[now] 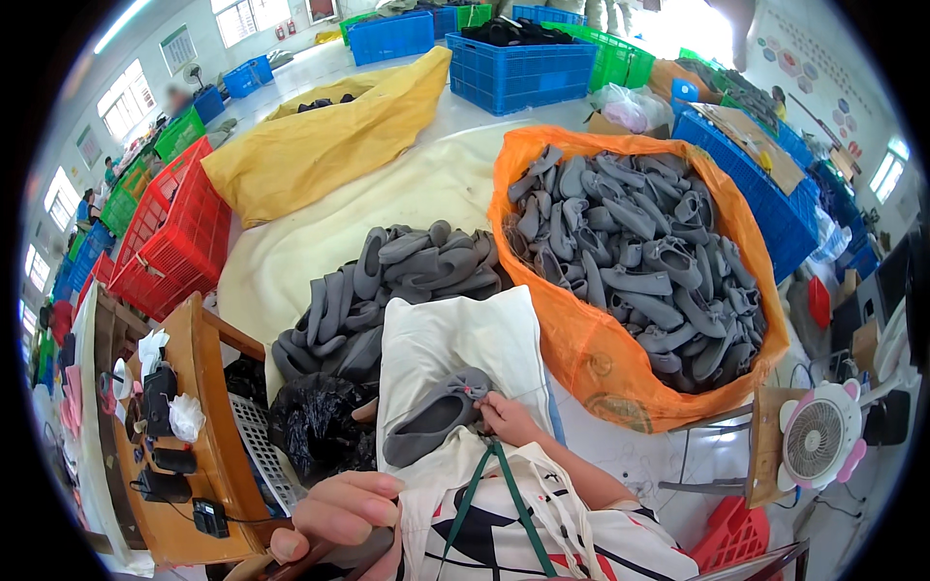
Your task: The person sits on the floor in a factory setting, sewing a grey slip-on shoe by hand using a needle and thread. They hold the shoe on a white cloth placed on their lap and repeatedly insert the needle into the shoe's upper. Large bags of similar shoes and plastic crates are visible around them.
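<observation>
A grey slip-on shoe (432, 422) with a small bow and a touch of red at its toe lies on a white cloth-covered pad (463, 334) over my lap. At its toe end, my right hand (511, 420) has its fingers closed on the shoe's edge beside the bow. My left hand (341, 513) is raised at the lower left, apart from the shoe, fingers partly bent and thumb spread away. Nothing shows between them. Left of the pad stands a black plastic bag (322, 426). Just beyond the pad is a heap of grey shoes (387, 276).
An orange sack (601, 373) full of grey shoes stands at the right. A wooden table (208, 387) holds small dark items at the left. A white fan (820, 441) is at the lower right. Red crates (174, 237), blue crates (523, 77) and a yellow sack (329, 145) stand farther off.
</observation>
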{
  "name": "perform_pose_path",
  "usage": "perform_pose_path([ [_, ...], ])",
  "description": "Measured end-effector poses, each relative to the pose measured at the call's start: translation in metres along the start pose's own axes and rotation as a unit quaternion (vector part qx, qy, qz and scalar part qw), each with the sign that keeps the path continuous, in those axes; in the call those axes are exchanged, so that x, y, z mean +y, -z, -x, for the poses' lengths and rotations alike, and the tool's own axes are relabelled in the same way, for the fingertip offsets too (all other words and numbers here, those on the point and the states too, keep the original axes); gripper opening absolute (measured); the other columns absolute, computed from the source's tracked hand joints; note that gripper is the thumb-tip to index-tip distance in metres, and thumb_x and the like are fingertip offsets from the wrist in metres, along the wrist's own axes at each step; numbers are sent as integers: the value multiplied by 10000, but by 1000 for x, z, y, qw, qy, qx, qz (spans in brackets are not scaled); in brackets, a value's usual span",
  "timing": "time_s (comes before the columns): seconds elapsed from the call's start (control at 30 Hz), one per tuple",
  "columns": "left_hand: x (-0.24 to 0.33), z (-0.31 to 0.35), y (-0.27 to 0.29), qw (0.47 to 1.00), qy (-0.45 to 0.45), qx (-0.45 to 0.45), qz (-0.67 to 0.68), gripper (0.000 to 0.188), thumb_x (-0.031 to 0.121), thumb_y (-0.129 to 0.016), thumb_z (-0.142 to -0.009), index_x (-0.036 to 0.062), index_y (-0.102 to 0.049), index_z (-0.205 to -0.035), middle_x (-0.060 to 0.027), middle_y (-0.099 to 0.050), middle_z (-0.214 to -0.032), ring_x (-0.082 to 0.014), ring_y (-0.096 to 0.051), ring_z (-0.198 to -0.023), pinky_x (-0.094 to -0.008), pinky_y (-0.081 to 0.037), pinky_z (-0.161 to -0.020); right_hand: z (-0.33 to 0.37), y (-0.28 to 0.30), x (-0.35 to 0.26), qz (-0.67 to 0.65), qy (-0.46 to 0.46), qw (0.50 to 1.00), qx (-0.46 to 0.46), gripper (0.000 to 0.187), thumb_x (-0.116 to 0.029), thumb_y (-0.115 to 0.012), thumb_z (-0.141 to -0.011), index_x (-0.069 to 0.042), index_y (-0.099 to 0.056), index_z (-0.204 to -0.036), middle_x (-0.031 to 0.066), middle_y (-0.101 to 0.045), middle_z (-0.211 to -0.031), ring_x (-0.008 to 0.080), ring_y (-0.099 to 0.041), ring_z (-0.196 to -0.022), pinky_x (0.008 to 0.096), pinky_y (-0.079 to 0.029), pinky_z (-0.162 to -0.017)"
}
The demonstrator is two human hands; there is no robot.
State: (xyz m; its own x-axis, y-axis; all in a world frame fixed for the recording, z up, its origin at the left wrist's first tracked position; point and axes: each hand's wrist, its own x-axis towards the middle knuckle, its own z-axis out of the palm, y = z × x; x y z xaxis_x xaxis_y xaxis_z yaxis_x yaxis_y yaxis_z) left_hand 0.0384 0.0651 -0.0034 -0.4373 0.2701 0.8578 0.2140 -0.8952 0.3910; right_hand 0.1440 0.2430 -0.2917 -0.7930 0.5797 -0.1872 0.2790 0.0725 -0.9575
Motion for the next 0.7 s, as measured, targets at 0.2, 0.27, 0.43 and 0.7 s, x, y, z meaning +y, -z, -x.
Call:
perform_pose_path([
  [0.2, 6, -1, 2, 999, 29, -17, 11, 506, 402, -383, -1009, 112, -392, -1423, -184, -535, -1243, -377, -548, -1123, -590, -444, -942, 1, 0, -4, 5, -3, 1000, 1, 187, -175, -496, -979, -27, -584, -1051, 76, -633, -675, 157, -630, -618, 306, -499, -612],
  [0.27, 1, 3, 7, 1000, -14, 15, -7, 568, 443, -468, -957, 94, -385, -1398, -167, -531, -1179, -338, -548, -1030, -532, -459, -880, 0, 0, -6, 10, -5, 1000, -3, 187, -175, -494, -979, -28, -585, -1050, 76, -632, -676, 157, -628, -618, 307, -496, -609],
  [0.43, 18, -4, 12, 998, 47, -18, 27, 501, 406, -379, -1009, 111, -408, -1413, -184, -543, -1230, -384, -548, -1121, -592, -436, -951, 1, 1, -7, 10, -21, 1000, 3, 181, -176, -493, -979, -36, -584, -1048, 71, -628, -681, 160, -621, -616, 309, -489, -602],
  [0.7, 14, 11, 23, 997, -68, 46, -1, 640, 477, -571, -899, 74, -395, -1363, -149, -526, -1114, -301, -551, -928, -471, -471, -818, 3, -4, -6, 24, 5, 1000, 9, 159, -149, -488, -980, -36, -574, -1053, 50, -607, -686, 127, -592, -611, 284, -481, -590],
])
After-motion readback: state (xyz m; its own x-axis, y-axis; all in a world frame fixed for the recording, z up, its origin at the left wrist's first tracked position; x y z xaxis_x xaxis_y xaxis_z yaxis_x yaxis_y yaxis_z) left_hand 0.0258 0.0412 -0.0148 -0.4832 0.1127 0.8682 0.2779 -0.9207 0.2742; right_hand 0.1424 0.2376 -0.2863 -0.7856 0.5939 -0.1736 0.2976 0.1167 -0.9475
